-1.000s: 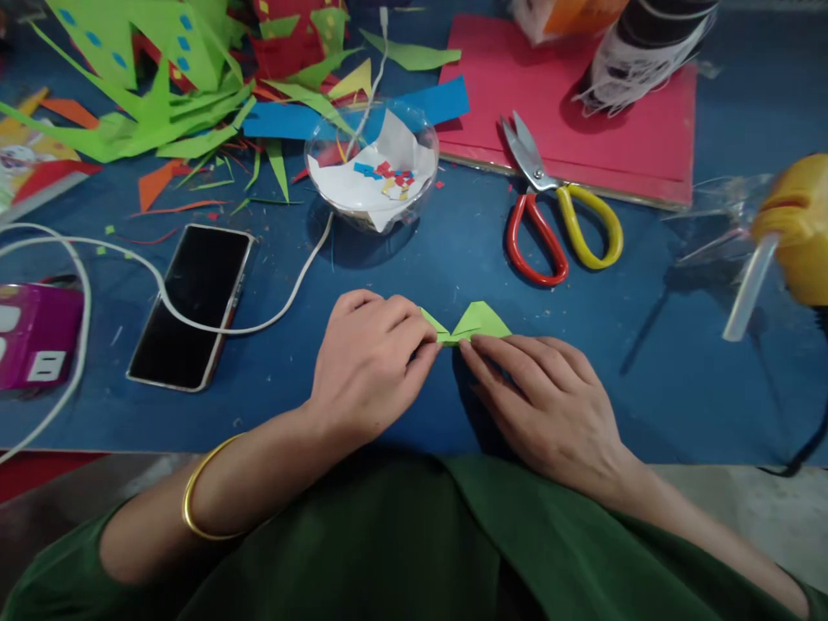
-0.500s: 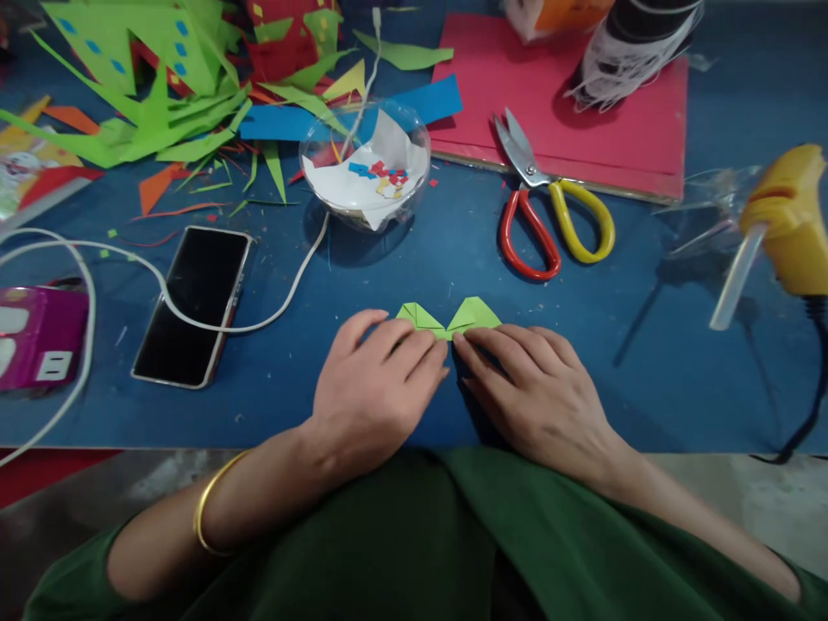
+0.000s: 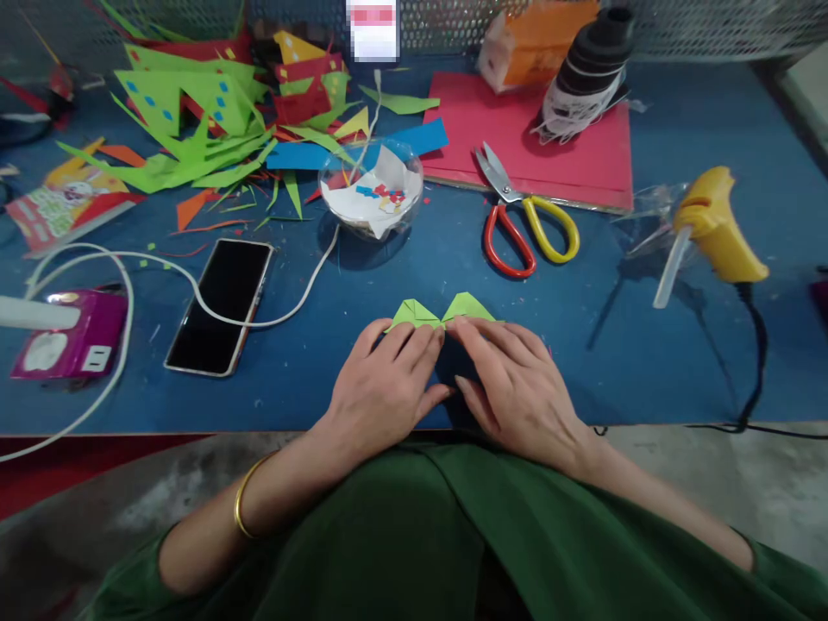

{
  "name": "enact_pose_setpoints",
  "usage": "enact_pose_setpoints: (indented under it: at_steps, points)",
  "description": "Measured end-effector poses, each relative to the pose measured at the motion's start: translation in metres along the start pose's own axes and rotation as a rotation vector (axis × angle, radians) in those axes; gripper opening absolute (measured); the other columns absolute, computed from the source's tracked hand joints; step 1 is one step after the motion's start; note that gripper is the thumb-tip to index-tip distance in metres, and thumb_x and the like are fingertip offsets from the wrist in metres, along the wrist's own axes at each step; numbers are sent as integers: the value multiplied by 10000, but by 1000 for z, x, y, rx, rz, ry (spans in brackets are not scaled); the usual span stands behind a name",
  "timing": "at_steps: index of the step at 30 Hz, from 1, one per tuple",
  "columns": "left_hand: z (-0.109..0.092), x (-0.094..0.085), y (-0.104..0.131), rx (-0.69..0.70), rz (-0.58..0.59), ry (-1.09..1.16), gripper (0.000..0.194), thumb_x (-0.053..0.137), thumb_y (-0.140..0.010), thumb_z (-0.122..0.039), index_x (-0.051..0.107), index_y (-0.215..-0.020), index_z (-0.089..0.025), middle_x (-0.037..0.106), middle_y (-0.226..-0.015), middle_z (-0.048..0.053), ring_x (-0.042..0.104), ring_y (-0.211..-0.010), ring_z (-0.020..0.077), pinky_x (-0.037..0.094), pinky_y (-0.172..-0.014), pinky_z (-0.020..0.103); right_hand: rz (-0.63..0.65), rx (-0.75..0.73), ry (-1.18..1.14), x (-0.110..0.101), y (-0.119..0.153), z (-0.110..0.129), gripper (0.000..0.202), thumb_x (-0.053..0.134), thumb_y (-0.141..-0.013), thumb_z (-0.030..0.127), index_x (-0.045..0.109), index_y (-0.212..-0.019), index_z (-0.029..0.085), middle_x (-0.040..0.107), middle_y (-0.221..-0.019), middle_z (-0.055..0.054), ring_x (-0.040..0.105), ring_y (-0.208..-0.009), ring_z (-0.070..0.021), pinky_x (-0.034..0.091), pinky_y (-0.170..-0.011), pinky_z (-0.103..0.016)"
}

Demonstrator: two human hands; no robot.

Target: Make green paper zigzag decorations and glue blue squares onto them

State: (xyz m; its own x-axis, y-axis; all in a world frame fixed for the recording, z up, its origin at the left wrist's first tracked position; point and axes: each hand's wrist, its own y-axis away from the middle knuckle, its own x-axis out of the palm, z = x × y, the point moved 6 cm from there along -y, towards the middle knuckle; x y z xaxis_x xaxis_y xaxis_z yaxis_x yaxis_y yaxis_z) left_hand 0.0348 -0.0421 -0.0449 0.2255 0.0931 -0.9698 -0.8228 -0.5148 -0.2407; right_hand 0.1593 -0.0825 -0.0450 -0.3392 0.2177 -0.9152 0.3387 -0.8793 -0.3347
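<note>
A small folded piece of light green paper lies on the blue table, with two peaks and a notch between them. My left hand rests over its left half, fingertips pressing the lower edge and the thumb held apart. On the right half, my right hand lays its fingers along the same edge, its thumb also away from the paper. Both hands have their fingers stretched out flat on top. The paper's lower part is hidden under the fingers.
Beyond the hands are scissors, a clear bowl of paper bits, red sheets and a black bottle. A yellow glue gun stands right. Left are a phone, a white cable and green paper scraps.
The camera view has shifted, showing more of the table's far side. Both thumbs now show more, spread away from the fingers. The fingers stay on the green paper.
</note>
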Motion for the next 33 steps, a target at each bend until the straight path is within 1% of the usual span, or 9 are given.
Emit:
enact_pose_setpoints:
  at_steps: [2,4,7,9,15,20,24,29,33]
  points:
    - [-1,1,0,7,14,-7,465,529,-990,-366,602,-1326,-52,702,-1252,129,625,-1086,286,409,-1015,470,28,-1,4,4,-1,3,531,473,-971,247,426,-1443,9,636,-1348,-214,565,-1273,-300,450,-1058,-469]
    - [-1,1,1,9,13,-1,462,516,-996,-366,605,-1323,-52,704,-1248,127,624,-1085,285,405,-1019,470,26,8,19,6,-1,3,529,464,-975,254,427,-1437,-1,633,-1349,-219,559,-1279,-304,450,-1062,-475]
    - [1,-2,3,-8,-23,19,489,498,-1002,-432,636,-1279,-54,714,-1226,129,624,-1093,288,390,-1031,470,14,30,41,6,0,1,514,462,-978,245,440,-1423,-11,645,-1334,-212,566,-1264,-299,454,-1056,-464]
    - [3,-3,5,-25,-41,21,509,497,-998,-459,648,-1261,-50,717,-1218,133,624,-1096,294,381,-1035,471,28,21,55,7,1,2,504,462,-982,249,454,-1411,-16,648,-1332,-207,569,-1256,-297,449,-1060,-460]
    - [2,-2,5,-33,-19,20,459,503,-992,-375,637,-1287,-50,714,-1236,127,622,-1106,298,378,-1033,467,78,-76,110,9,-4,11,463,432,-1000,236,492,-1391,-6,649,-1339,-187,563,-1255,-289,433,-1062,-448]
    - [1,-2,5,-35,-19,18,425,518,-974,-322,645,-1276,-51,713,-1249,122,627,-1109,292,378,-1034,469,101,-104,190,9,-6,15,462,419,-1011,255,521,-1369,-19,667,-1315,-178,558,-1246,-304,417,-1063,-455]
    - [2,-2,7,-42,-13,18,444,510,-986,-343,627,-1302,-55,710,-1262,119,623,-1118,287,372,-1043,473,88,-75,208,7,-4,12,452,443,-1004,250,538,-1348,-27,677,-1297,-177,577,-1212,-309,408,-1051,-465]
    - [3,-2,7,-51,-23,29,453,510,-991,-368,625,-1308,-64,711,-1258,115,625,-1111,283,378,-1043,472,66,-8,209,4,2,7,452,491,-986,257,544,-1347,-10,690,-1273,-171,588,-1197,-300,385,-1066,-458]
    - [3,-1,6,-54,-14,31,463,524,-986,-385,619,-1324,-85,706,-1265,118,624,-1116,291,387,-1039,479,47,-1,221,3,3,6,444,506,-979,248,550,-1336,-11,696,-1268,-163,589,-1196,-293,380,-1070,-450]
